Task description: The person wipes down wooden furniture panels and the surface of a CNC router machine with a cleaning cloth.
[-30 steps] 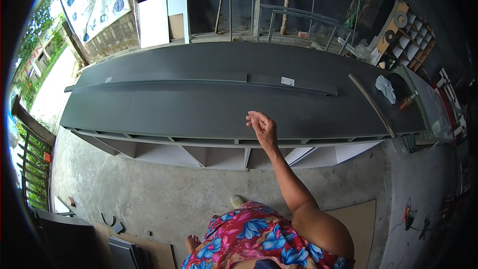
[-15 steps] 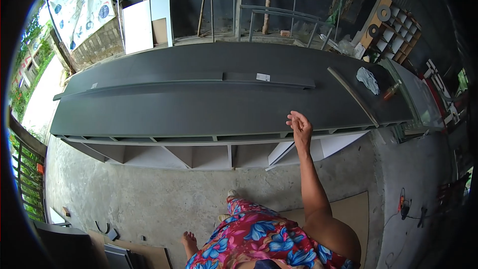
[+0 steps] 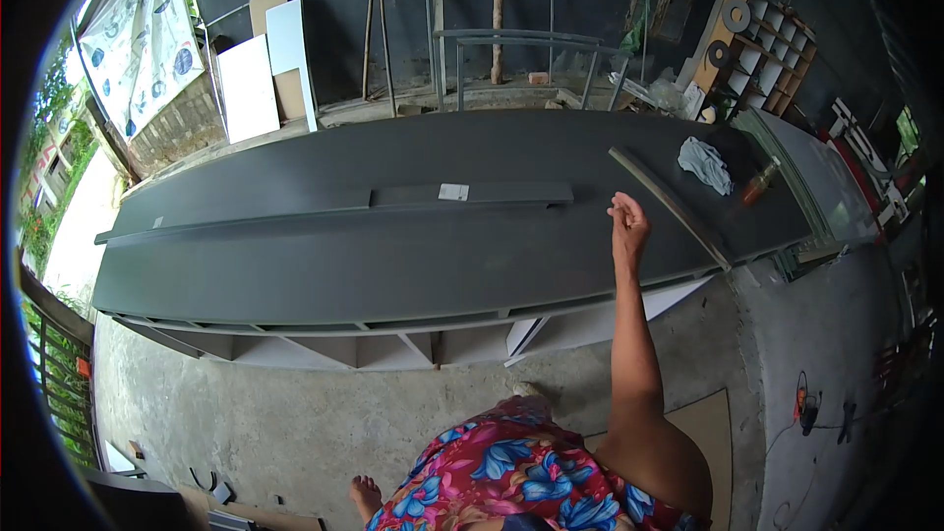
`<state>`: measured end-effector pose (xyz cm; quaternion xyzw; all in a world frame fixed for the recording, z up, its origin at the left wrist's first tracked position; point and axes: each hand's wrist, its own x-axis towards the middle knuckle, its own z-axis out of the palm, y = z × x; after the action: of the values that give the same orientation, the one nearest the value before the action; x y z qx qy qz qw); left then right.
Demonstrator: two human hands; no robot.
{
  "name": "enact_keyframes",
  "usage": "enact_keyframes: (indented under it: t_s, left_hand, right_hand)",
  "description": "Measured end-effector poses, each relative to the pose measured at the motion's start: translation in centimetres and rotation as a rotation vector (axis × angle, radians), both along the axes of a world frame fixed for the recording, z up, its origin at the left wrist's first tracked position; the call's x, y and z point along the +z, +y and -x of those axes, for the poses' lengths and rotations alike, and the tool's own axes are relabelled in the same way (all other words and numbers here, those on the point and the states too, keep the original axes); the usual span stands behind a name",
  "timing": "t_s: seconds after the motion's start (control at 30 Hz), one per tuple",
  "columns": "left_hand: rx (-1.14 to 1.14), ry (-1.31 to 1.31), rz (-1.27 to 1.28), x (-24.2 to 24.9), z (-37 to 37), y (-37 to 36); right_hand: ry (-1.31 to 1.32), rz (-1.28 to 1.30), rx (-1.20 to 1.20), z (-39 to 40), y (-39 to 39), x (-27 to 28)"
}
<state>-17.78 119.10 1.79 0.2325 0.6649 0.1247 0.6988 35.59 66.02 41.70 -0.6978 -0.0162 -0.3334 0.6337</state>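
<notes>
One bare foot (image 3: pixel 366 494) nearest, on the concrete floor, beside the hem of a floral garment (image 3: pixel 536 472). Beyond it, along the near side of a long dark desk (image 3: pixel 295 275), a row of open pale compartments below the top. No left hand in view. Over the right part of the desk, the right hand (image 3: pixel 630 223) at the end of an outstretched arm: apparently released, fingers loosely bent, with nothing visible in the grasp. Whether touching the desktop or just above it, impossible to tell.

Close on the right of the hand, a thin wooden strip (image 3: pixel 669 208), flat on the desk, long axis slanting from the near edge, close to the right-hand corner, away and to the left. Left of the hand and slightly farther off, long gray strips (image 3: pixel 511 194), with a long axis roughly parallel to the desk's length and a white label (image 3: pixel 453 192) on top. Between the right end of these and the wooden strip, the right hand, by far the nearer to both.

Past the wooden strip, toward the desk's right end, a crumpled light blue cloth (image 3: pixel 705 164) and, just beside it, an amber bottle (image 3: pixel 758 184). Farthest, behind the desk, an upright wooden post (image 3: pixel 498 20), a leaning white board (image 3: pixel 249 88) on the left and a compartmented rack (image 3: pixel 762 49) on the right.
</notes>
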Motion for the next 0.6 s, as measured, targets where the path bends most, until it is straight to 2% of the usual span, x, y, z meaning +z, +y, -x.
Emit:
enact_keyframes:
  t_s: [0.1,0.2,0.27,0.33,0.37,0.47,0.6]
  left_hand:
    - [0.021,-0.051,0.0,0.9,-5.5,-4.5]
    - [-0.008,-0.095,0.013,1.2,-10.1,-10.5]
    - [-0.003,-0.093,0.029,1.8,-12.3,-14.1]
    - [0.036,-0.07,0.057,2.9,-13.2,-17.4]
    - [0.04,-0.053,0.048,3.5,-13.2,-18.9]
    - [0.051,0.007,0.0,5.5,-12.0,-21.5]
    - [0.137,0.169,-0.001,8.4,-9.5,-23.3]
  right_hand:
    - [0.029,0.111,-0.119,-6.9,-8.1,-0.1]
    - [0.077,0.094,-0.19,-13.2,-16.4,-0.2]
    - [0.107,0.197,-0.282,-17.3,-22.7,-1.5]
    - [0.251,0.398,-0.496,-19.3,-26.9,-1.4]
    - [0.174,0.43,-0.477,-22.6,-31.8,-4.7]
    - [0.516,0.694,-0.731,-24.2,-35.7,-4.2]
    - [0.881,0.706,-0.836,-23.6,-36.0,-1.5]
